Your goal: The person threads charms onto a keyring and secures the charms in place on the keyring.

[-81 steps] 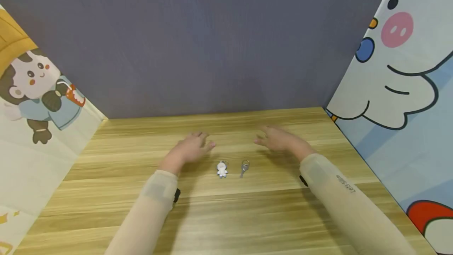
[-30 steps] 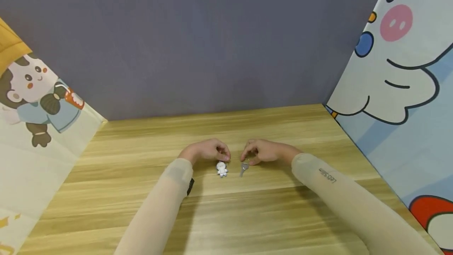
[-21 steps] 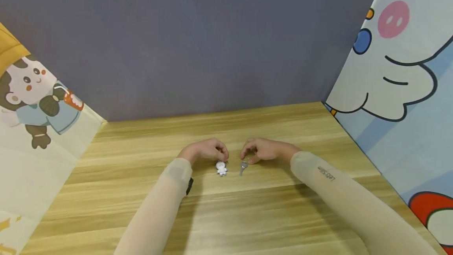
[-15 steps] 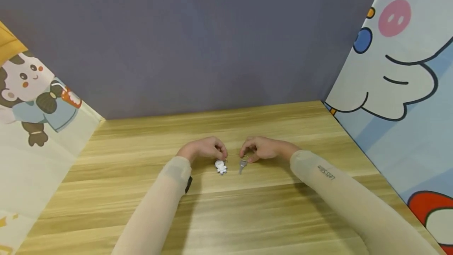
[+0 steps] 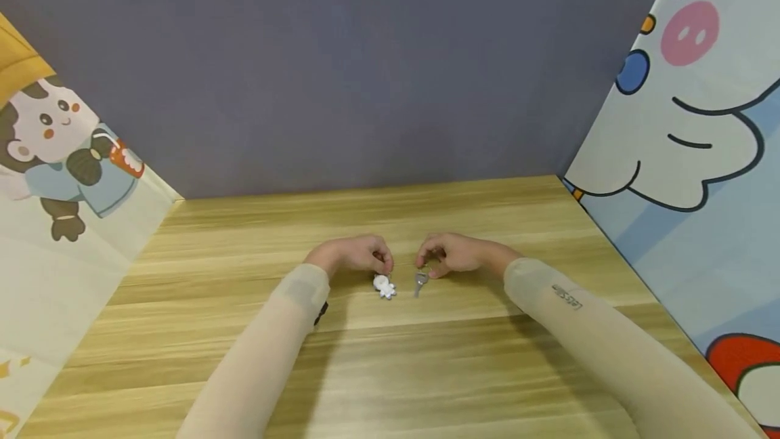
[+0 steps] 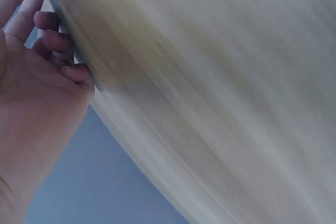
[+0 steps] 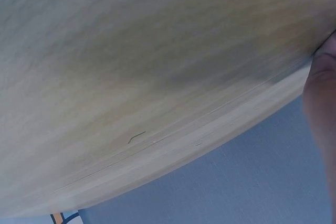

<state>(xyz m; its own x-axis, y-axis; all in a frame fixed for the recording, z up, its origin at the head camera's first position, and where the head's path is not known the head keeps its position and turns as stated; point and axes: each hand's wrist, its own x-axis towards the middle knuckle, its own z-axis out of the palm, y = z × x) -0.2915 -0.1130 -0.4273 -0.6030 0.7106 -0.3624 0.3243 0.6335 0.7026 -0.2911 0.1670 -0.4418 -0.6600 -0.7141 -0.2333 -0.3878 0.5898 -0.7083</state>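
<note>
A small white figure keychain (image 5: 385, 286) is on the wood-grain table, its head toward my left hand (image 5: 359, 254). Thumb and forefinger of that hand pinch the keychain at its top end, where the metal clasp is mostly hidden. To the right, a grey metal key (image 5: 420, 282) points its blade toward me. My right hand (image 5: 453, 254) pinches the key's ring between thumb and fingers. In the left wrist view, the curled outer fingers (image 6: 60, 43) show, with a bit of the keychain at the top edge. Only a sliver of my right hand appears in the right wrist view.
The wood-grain table (image 5: 390, 371) runs back to a dark grey wall (image 5: 365, 73). Cartoon-printed panels stand at the left (image 5: 73, 154) and right (image 5: 688, 134). Both forearms, in pale sleeves, reach in from the front.
Both hands have come inward and down from their spread positions to pinch the keychain and the key ring. The figure has tilted, its feet swinging right; the key has shifted slightly away from me.
</note>
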